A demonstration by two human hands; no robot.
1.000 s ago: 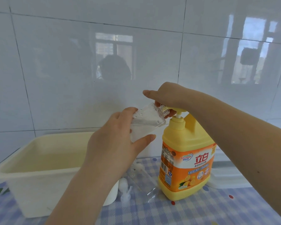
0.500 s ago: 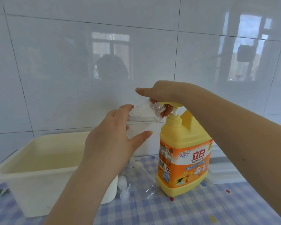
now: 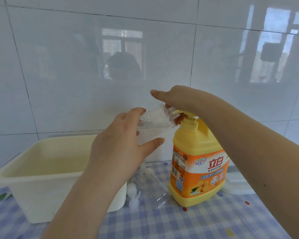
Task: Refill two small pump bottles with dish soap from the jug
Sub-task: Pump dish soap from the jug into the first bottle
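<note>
A: Soap jug (image 3: 197,163) first: where does it stand?

B: Upright on the checked cloth (image 3: 214,219), directly under the right hand (image 3: 176,99) and just to the right of the left hand (image 3: 117,152). It is yellow with an orange label, and its pump head (image 3: 183,113) sits beneath the right palm.

A: How does that right hand lie?

B: It rests on top of the pump, thumb stretched out to the left, fingers bent down over the spout. Most of those fingers are hidden behind the bottle's neck, so I would only say they seem curled round the pump head.

A: And the left?

B: It grips a small clear bottle (image 3: 154,123), thumb below and fingers wrapped over the far side. The bottle is tilted, its open threaded neck pointing right and meeting the yellow spout. Bubbles show inside its upper wall.

A: So the hands are close?

B: Near each other, joined only through bottle and spout; I see no skin contact.

A: Anything below the left hand?

B: A second clear bottle (image 3: 152,187) lies on its side on the cloth, with two white pump tops (image 3: 133,195) just beside it. Left of that wrist stands a cream plastic tub (image 3: 21,180). Under the right forearm, behind the jug, is a white lidded box (image 3: 236,185).
</note>
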